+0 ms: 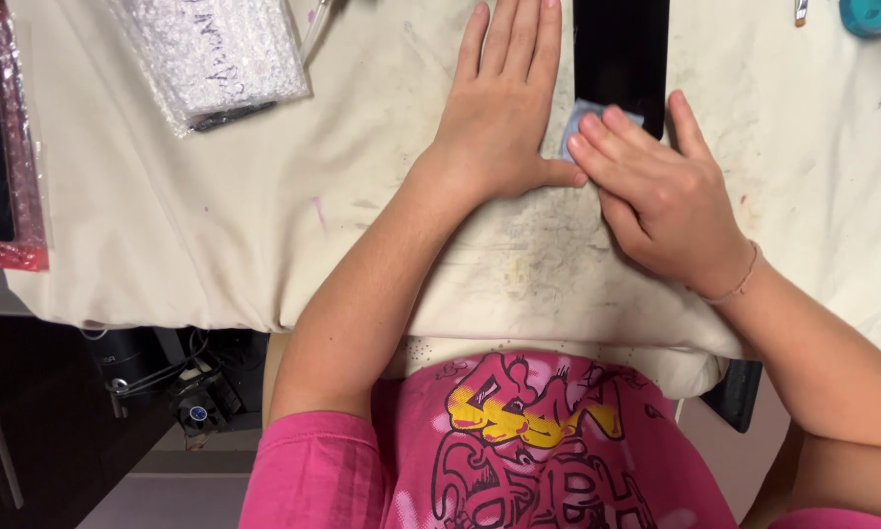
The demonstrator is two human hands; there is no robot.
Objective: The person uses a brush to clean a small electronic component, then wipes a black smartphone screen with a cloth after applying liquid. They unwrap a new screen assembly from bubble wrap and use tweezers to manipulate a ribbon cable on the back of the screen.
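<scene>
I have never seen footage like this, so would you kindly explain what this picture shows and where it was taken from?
There is no machine here: one camera on a person's head looks down at their own two bare hands. The left hand lies flat on a stained cream cloth covering the table. The right hand presses its fingertips on a small pale blue pad at the near end of a flat black slab. To the left lie a bubble-wrap packet and a red-edged sleeve.
</scene>
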